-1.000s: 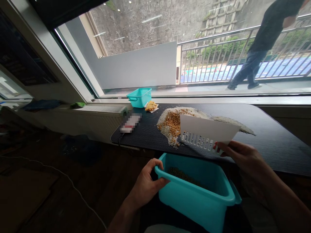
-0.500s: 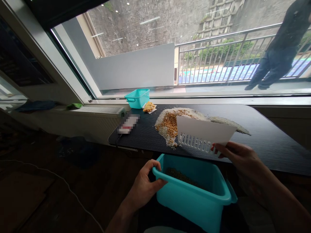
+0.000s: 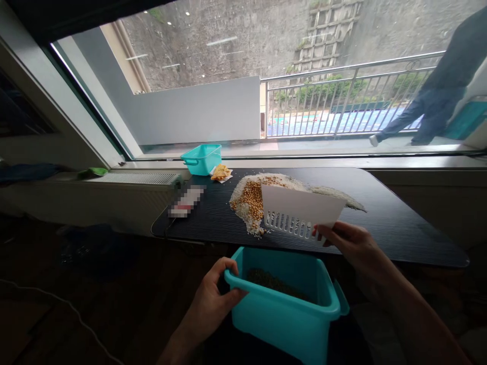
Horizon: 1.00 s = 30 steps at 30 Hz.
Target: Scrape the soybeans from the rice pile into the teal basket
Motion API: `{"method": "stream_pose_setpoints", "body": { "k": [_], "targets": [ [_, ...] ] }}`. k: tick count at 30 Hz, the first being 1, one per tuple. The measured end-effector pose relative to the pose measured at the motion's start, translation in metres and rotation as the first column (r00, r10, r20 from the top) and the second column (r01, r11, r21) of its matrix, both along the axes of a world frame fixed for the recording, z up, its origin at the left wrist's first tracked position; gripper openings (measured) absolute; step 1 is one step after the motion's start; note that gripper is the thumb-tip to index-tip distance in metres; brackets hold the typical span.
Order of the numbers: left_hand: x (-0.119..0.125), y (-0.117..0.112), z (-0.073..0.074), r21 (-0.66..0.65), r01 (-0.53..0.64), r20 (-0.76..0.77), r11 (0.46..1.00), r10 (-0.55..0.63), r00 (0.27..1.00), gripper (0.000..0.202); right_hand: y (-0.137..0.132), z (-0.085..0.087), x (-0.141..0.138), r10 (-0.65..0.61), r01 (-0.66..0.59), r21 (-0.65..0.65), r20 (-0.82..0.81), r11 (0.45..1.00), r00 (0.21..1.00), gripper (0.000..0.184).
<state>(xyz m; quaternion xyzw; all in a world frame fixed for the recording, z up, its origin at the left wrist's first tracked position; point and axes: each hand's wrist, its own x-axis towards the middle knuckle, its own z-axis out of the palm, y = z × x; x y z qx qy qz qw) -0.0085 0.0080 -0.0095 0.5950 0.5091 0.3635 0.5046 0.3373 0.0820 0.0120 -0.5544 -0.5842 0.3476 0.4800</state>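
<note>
My left hand (image 3: 213,299) is closed around the left rim of a teal plastic bin (image 3: 281,319) held below the front edge of the black table (image 3: 399,228). Dark small beans lie in the bin's bottom. My right hand (image 3: 348,246) grips the lower right corner of a white slotted plastic scraper (image 3: 300,210), which stands on the table. Just behind and left of the scraper is a pile of white rice mixed with yellow beans (image 3: 251,197).
A smaller teal bin (image 3: 201,158) and a yellow crumpled wrapper (image 3: 220,173) sit at the table's back left. A blurred flat object (image 3: 186,201) lies near the left edge. A radiator (image 3: 133,178) runs under the window. Outside, a person (image 3: 437,96) walks along the balcony railing.
The view has shifted so everything sits further left and lower. The scraper has stayed beside the grain pile, and the person outside has walked to the right.
</note>
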Motion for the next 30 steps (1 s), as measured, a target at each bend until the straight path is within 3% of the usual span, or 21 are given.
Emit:
{"method": "stream_pose_setpoints", "body": {
  "k": [10,19,26,30],
  "targets": [
    [0.001,-0.001,0.002,-0.004,-0.017,0.011,1.0,0.017,1.0,0.035,-0.004,0.013,-0.003,0.023,-0.023,0.001,0.019,1.0,1.0,0.069],
    [0.006,-0.001,0.01,-0.002,-0.046,0.019,0.999,0.046,0.999,0.031,-0.004,0.009,0.0,-0.014,0.014,0.002,0.041,1.0,0.999,0.067],
    [0.005,-0.001,0.01,0.017,-0.044,0.022,0.999,0.043,0.999,0.032,-0.003,0.014,-0.006,0.053,-0.052,-0.034,0.035,0.998,0.998,0.065],
    [0.006,-0.001,0.011,0.002,-0.053,0.019,0.999,0.053,0.998,0.03,-0.01,0.02,-0.006,0.026,-0.024,-0.06,0.043,0.998,0.999,0.068]
  ]
}}
